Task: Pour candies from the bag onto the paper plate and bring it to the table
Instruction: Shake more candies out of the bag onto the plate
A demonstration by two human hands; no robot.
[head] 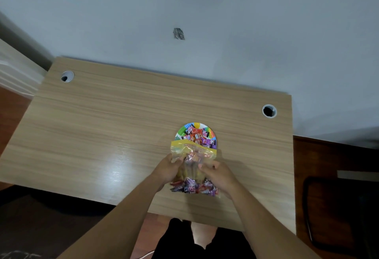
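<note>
Both hands, left hand (167,168) and right hand (220,174), grip the candy bag (193,168) by its sides, its yellow mouth over the candy-filled paper plate (196,125) toward the tabletop's (102,125) right edge.

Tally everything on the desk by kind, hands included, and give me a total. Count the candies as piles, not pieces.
Paper plate: 1
Candy bag: 1
Candy piles: 2, one on the plate, one in the bag
Cable holes in the desk: 2
Hands on the bag: 2, left hand, right hand
Total: 8
</note>
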